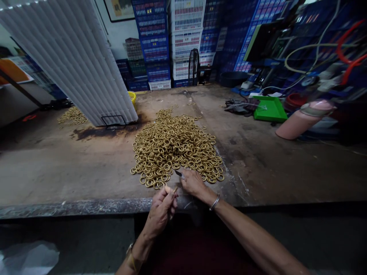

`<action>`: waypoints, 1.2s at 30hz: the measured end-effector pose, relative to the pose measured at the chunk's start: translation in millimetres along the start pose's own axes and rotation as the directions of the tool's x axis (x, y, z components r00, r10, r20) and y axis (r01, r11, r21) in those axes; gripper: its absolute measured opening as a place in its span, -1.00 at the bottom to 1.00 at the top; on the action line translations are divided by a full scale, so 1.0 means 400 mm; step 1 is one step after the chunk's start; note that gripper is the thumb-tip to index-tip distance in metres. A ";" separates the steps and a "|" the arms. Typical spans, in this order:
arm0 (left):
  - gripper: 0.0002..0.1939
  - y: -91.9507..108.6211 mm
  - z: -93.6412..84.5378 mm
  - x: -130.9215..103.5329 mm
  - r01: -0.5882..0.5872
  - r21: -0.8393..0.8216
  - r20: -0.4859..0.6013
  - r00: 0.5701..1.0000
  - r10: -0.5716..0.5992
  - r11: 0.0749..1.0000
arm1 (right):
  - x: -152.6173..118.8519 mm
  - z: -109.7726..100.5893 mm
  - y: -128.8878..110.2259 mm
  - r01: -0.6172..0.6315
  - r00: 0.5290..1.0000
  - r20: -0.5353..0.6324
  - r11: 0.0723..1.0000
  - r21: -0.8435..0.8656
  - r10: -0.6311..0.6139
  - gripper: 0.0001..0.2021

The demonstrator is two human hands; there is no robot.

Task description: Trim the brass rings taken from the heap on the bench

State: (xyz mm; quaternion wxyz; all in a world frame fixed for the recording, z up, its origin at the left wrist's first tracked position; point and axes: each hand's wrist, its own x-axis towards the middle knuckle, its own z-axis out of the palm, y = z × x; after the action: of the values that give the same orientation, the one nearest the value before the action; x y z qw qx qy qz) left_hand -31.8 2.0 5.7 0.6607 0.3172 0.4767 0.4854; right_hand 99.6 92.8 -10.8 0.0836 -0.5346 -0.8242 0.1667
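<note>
A heap of brass-coloured rings [177, 143] lies on the worn table [94, 168] in front of me. Close to the table's front edge, my left hand [164, 204] pinches one ring [175, 189] between thumb and fingers, seen nearly edge-on. My right hand [194, 184] is closed around a small knife [179, 173], its dark blade pointing left and up at the near edge of the heap. The knife and the held ring are apart. Most of the knife's handle is hidden in my fingers.
A tall ribbed white panel [77, 57] stands left of the heap, with a smaller ring pile [73, 116] behind it. At right are a green tray [269, 109], a dark glove-like bundle [241, 106] and a pink bottle [304, 118]. Stacked crates [186, 42] rise behind.
</note>
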 end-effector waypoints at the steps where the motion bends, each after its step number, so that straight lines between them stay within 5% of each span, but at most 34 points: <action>1: -0.71 0.000 -0.002 -0.002 0.006 -0.067 0.007 1.000 -0.005 0.998 | 0.016 -0.006 0.001 -0.005 1.000 -0.031 1.000 -0.002 0.005 -0.74; 9: -0.73 -0.017 -0.034 0.018 0.000 -0.313 -0.047 0.999 -0.015 0.950 | 0.113 -0.025 -0.013 -0.164 0.983 -0.103 0.982 -0.098 0.154 -0.71; 17: -0.78 -0.014 -0.042 0.016 0.089 -0.478 0.011 0.995 -0.095 0.874 | 0.149 -0.027 -0.025 -0.109 0.993 -0.072 0.978 -0.179 0.098 -0.79; 26: -0.82 -0.031 -0.047 0.033 0.079 -0.517 -0.027 0.994 -0.108 0.852 | 0.104 -0.014 -0.013 -0.003 0.999 -0.052 0.982 -0.187 -0.007 -0.80; 31: -0.80 -0.030 -0.038 0.033 0.089 -0.534 -0.014 0.993 -0.114 0.841 | 0.056 -0.013 0.018 0.088 0.996 -0.018 0.993 -0.084 -0.090 -0.75; 36: -0.76 -0.036 -0.027 0.037 0.056 -0.459 -0.057 0.994 -0.092 0.887 | 0.028 -0.005 0.059 0.143 0.985 -0.104 0.988 0.059 -0.136 -0.76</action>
State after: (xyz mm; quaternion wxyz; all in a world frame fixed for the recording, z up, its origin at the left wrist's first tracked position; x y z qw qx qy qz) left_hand -35.8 10.8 -15.4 0.7160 0.1155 0.3862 0.5700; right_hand 115.8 112.1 -18.2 0.1537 -0.4801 -0.8486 0.1608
